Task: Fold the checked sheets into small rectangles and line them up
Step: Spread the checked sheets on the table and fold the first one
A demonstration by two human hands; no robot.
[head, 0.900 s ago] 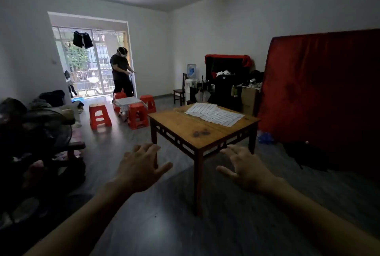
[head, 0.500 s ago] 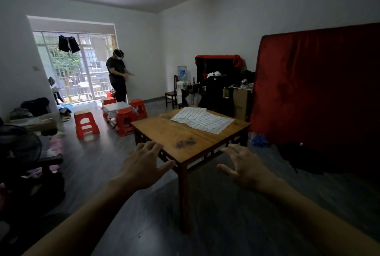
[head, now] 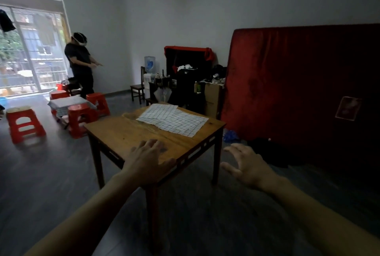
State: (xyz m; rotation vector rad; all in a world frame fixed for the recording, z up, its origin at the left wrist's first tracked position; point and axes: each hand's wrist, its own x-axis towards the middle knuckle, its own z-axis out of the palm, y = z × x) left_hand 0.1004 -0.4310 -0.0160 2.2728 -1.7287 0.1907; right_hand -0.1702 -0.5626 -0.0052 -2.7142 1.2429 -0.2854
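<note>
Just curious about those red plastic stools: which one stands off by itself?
The red stool at far left, alone on the floor. The other stools crowd round a low covered table near the window.

We are holding both bare forearms out ahead of us, reaching up from the bottom corners of the view. Our left hand is showing its back, palm down, with the fingers lying straight and close together and the thumb sticking out to the right. Our right hand is hanging level with it and well apart from it, palm down, fingers spread and loosely bent, thumb pointing left. We are gripping nothing with either hand.
</note>
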